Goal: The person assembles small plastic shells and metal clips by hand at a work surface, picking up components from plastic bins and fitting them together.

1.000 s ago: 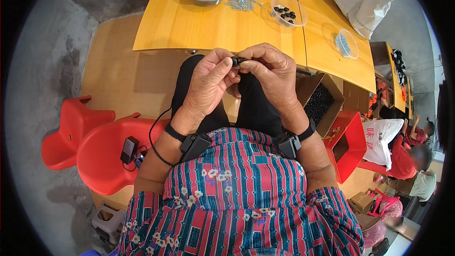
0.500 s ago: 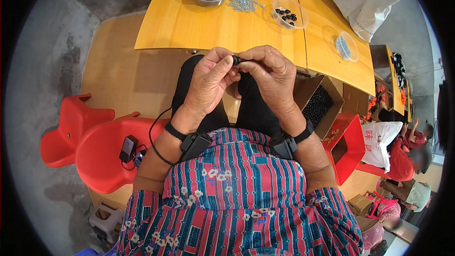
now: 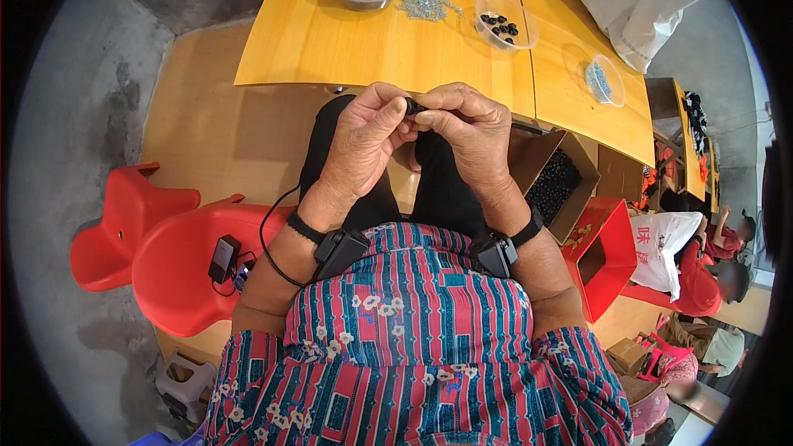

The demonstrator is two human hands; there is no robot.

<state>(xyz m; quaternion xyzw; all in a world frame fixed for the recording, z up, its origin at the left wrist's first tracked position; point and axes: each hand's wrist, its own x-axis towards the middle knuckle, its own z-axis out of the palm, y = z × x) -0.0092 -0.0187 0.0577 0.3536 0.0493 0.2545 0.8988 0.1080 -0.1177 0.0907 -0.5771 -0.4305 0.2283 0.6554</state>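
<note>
1. yellow table (image 3: 347, 49): broad wooden top with a seam running through its right part; the landmark for all entries below.
2. red chairs (image 3: 173, 289): two, moulded, side by side, left of and nearer the wearer than the yellow table; a dark device with cables lies on the nearer one.
3. cardboard box (image 3: 530, 158): open, just before the yellow table's near edge, toward its right; filled with small black pieces.
4. red box (image 3: 618, 235): open-topped, beside the cardboard box, farther out from the yellow table.
5. left hand (image 3: 363, 140): bare, just off the near edge of the yellow table; thumb and forefinger pressed together around a small black piece.
6. right hand (image 3: 475, 128): bare, off the same edge, to the right; thumb and forefinger pinched on the piece's other end.
7. round bowl (image 3: 363, 5): heaped with black pieces, left part of the yellow table.
8. clear tub (image 3: 525, 29): a few black pieces inside, near the yellow table's seam.
9. second clear tub (image 3: 618, 92): pale blue bits inside, right of the seam.
10. loose pale bits (image 3: 424, 4): scattered on the yellow table, right of the bowl.
11. small black piece (image 3: 410, 106): between both hands' fingertips, before the yellow table's near edge; largely covered, seemingly rounded at the left.
</note>
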